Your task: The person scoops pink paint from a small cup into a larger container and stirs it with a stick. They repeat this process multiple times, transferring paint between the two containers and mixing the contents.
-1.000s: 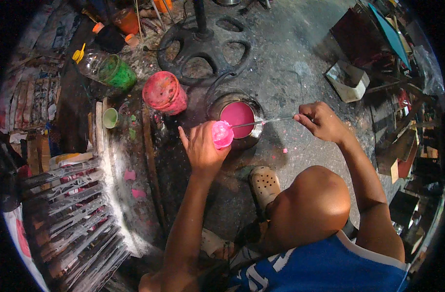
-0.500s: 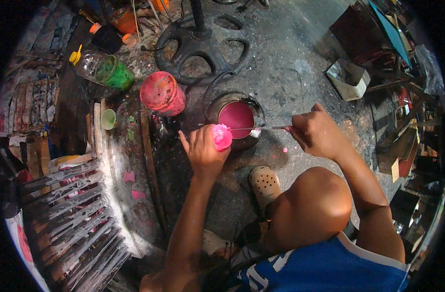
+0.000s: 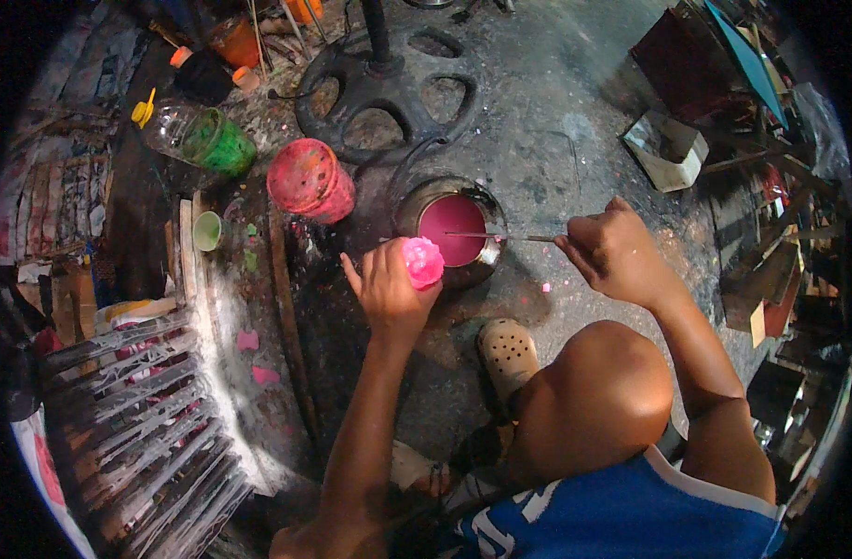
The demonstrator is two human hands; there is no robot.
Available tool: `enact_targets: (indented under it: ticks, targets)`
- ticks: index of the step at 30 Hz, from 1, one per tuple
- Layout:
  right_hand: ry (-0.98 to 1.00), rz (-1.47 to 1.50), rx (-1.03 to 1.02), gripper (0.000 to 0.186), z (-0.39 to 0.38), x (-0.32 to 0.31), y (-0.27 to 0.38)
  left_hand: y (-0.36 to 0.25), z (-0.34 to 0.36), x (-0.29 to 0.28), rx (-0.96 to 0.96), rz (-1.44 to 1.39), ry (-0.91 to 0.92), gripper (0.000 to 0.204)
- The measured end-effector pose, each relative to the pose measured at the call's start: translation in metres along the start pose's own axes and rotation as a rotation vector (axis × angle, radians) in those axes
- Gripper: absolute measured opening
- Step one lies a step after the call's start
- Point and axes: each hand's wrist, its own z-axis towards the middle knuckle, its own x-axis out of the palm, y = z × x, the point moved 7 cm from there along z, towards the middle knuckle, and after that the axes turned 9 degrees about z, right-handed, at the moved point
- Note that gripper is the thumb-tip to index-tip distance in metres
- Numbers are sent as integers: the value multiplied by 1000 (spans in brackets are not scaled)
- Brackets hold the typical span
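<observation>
My left hand (image 3: 389, 289) grips a rough, bright pink lump (image 3: 422, 262), perhaps in a small container, held at the near left edge of a dark metal pot (image 3: 489, 256) containing pink liquid (image 3: 449, 214). My right hand (image 3: 608, 252) is closed on the end of a thin metal rod (image 3: 528, 237), whose tip lies over or in the liquid, just clear of the pink lump. Beyond my left hand stands a pink-stained plastic container (image 3: 310, 182).
A black cast pedestal base (image 3: 445, 130) stands beyond the pot. Green-stained container (image 3: 221, 140), pale green cup (image 3: 208, 231) and bottle are at left, above a coated rack (image 3: 147, 401). A white box (image 3: 663, 149) and boards (image 3: 761, 307) lie right; my sandalled foot (image 3: 505, 349) is below.
My right hand has moved lower since a second ago. The rod's tip has shifted from the pink lump in my left hand to the pink liquid. My left hand stays nearly still.
</observation>
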Motion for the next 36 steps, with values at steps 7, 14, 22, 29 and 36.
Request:
enact_targets:
  ticks: [7, 14, 22, 29, 36]
  targets:
    - [14, 33, -62, 33, 9, -5, 9, 1, 1, -2, -13, -64, 37, 76]
    - [97, -11, -57, 33, 7, 1, 8, 5, -1, -5, -20, -93, 8, 80]
    - [70, -139, -250, 21, 26, -23, 43, 11, -3, -10, -24, -259, -10, 84]
    - [-22, -408, -732, 13, 71, 13, 104, 16, -10, -9, -71, -417, -16, 83]
    - [375, -443, -828, 11, 87, 36, 146, 34, -29, -10, -189, -509, -120, 80]
